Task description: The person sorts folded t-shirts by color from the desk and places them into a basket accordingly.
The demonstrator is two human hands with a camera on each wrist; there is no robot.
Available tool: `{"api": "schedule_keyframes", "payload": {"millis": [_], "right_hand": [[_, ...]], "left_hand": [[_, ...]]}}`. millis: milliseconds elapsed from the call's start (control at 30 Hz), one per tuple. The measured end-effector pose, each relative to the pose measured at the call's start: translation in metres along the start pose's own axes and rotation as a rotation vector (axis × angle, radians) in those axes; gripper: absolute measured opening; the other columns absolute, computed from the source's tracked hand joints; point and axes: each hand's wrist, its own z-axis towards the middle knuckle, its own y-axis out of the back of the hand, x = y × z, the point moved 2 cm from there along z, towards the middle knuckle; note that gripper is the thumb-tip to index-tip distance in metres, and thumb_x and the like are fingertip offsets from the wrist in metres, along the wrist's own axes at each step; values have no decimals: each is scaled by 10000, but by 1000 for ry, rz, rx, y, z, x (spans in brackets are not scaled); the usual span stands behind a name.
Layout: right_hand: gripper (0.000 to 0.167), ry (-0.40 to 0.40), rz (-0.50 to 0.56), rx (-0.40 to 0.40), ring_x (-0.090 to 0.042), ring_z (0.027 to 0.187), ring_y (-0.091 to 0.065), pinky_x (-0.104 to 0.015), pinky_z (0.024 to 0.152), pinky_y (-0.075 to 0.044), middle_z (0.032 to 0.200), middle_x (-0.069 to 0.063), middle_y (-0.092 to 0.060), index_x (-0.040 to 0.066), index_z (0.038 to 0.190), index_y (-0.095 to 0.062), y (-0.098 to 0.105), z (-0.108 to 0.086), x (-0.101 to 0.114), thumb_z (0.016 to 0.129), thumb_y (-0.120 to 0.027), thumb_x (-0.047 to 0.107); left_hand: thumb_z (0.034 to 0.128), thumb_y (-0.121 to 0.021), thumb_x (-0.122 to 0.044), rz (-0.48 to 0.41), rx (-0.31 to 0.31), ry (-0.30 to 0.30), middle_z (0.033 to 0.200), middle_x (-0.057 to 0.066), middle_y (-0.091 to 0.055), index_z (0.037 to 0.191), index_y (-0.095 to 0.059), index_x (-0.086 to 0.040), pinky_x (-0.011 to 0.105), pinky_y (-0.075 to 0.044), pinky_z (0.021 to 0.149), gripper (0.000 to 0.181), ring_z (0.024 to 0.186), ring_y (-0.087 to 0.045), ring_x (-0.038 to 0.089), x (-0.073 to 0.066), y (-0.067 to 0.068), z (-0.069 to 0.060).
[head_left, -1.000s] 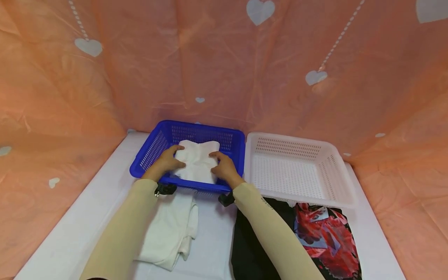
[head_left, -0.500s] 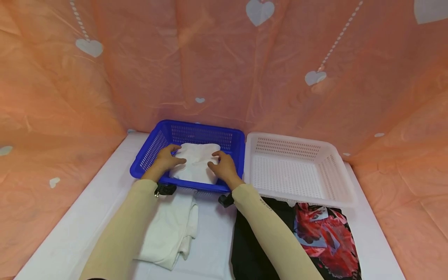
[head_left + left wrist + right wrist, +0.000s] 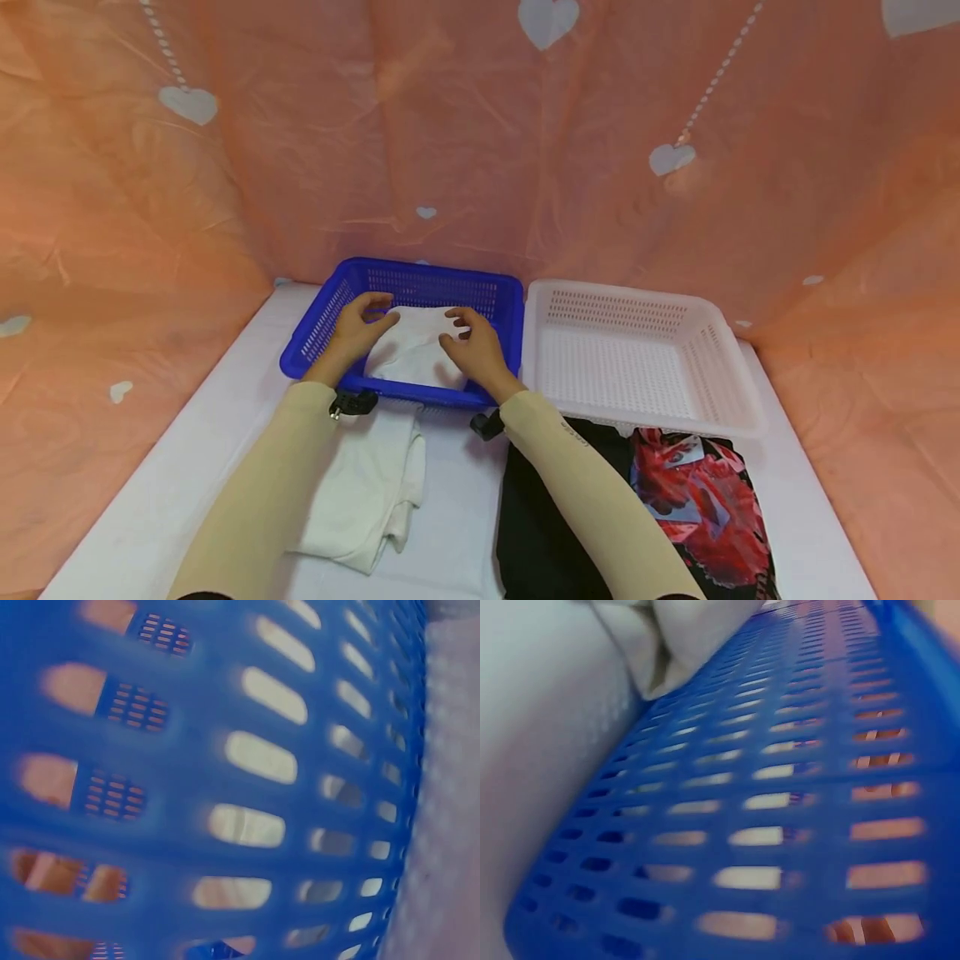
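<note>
A folded white cloth (image 3: pixel 416 354) lies inside the blue plastic basket (image 3: pixel 442 287). My left hand (image 3: pixel 356 327) is over the cloth's left side, fingers loosely bent and thumb apart from them. On the other side, my right hand (image 3: pixel 477 346) is held much the same way, over the cloth's right edge. Neither hand grips the cloth; whether a fingertip still touches it I cannot tell. In both wrist views the slotted blue basket wall (image 3: pixel 202 847) fills most of the picture, with bits of white cloth (image 3: pixel 754 877) showing through its slots.
To the right stands a white plastic basket (image 3: pixel 615 358). In front of the blue basket lies a folded white garment (image 3: pixel 367 500), partly under my left forearm. A black garment (image 3: pixel 543 517) and a red-patterned cloth (image 3: pixel 712 508) lie at the front right. An orange curtain (image 3: pixel 465 150) hangs behind.
The white cloth has settled flatter and a little lower in the blue basket. Both hands have loosened from its sides and lifted slightly.
</note>
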Motion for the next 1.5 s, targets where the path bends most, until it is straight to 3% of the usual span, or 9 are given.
{"api": "schedule_keyframes", "payload": {"millis": [167, 467, 667, 767, 900, 1033, 1200, 1367, 1500], "right_hand": [[394, 86, 41, 0, -325, 1021, -635, -395, 879, -527, 1211, -148, -609, 136, 1249, -590, 9, -13, 17, 860, -646, 169], [426, 56, 85, 51, -259, 1014, -640, -351, 821, -523, 1244, -82, -613, 227, 1279, -574, 17, -51, 38, 862, -656, 241], [446, 56, 118, 73, -266, 1027, -644, -345, 816, -532, 1263, -89, -617, 256, 1297, -565, 17, -70, 38, 864, -670, 237], [439, 63, 138, 71, -248, 1012, -647, -332, 807, -537, 1253, -86, -625, 259, 1289, -572, 17, -77, 36, 864, -682, 237], [415, 74, 177, 78, -264, 1003, -652, -343, 808, -542, 1235, -96, -637, 220, 1266, -588, 15, -88, 35, 864, -688, 215], [402, 64, 201, 89, -274, 996, -654, -348, 806, -533, 1227, -127, -643, 157, 1254, -591, 11, -99, 36, 863, -689, 158], [400, 49, 212, 115, -321, 970, -652, -316, 783, -523, 1204, -206, -639, 58, 1253, -577, 9, -113, 44, 863, -668, 65], [378, 45, 251, 130, -368, 941, -648, -277, 750, -518, 1151, -229, -640, -27, 1226, -572, 9, -128, 59, 857, -640, 16], [367, 28, 269, 144, -329, 935, -658, -276, 746, -526, 1161, -193, -638, 41, 1224, -591, -7, -132, 41, 863, -649, 72]], "left_hand": [[902, -649, -109, -42, -72, -92, 1293, 248, -575, 1262, -562, 45, 515, -422, 1019, 401, 1179, -540, 434, -12, 4, -7], [916, -655, -226, 63, 41, -113, 1300, 177, -583, 1278, -584, -67, 533, -459, 951, 402, 1203, -528, 342, -34, 21, -43], [910, -662, -217, 99, 81, -136, 1309, 157, -574, 1292, -574, -61, 512, -497, 901, 421, 1200, -527, 329, -37, 29, -72], [902, -674, -197, 112, 64, -156, 1290, 136, -578, 1289, -577, -64, 418, -525, 875, 421, 1173, -533, 259, -33, 33, -87], [879, -699, -141, 127, 12, -198, 1244, 106, -598, 1266, -595, -65, 197, -506, 825, 408, 1112, -526, 51, -27, 41, -110], [846, -719, -75, 141, -46, -234, 1189, 131, -600, 1231, -618, -49, 97, -457, 803, 399, 1059, -493, -86, -24, 51, -133], [842, -722, -76, 185, -79, -201, 1164, 76, -587, 1239, -614, -52, 67, -453, 771, 412, 1042, -491, -115, -16, 65, -155], [853, -718, -113, 224, -75, -134, 1176, -184, -529, 1262, -592, -48, 63, -452, 745, 433, 1025, -472, -152, 4, 77, -176], [858, -722, -179, 267, -59, -31, 1233, -23, -560, 1267, -585, -57, 63, -439, 732, 448, 982, -419, -203, 20, 83, -191]]}}
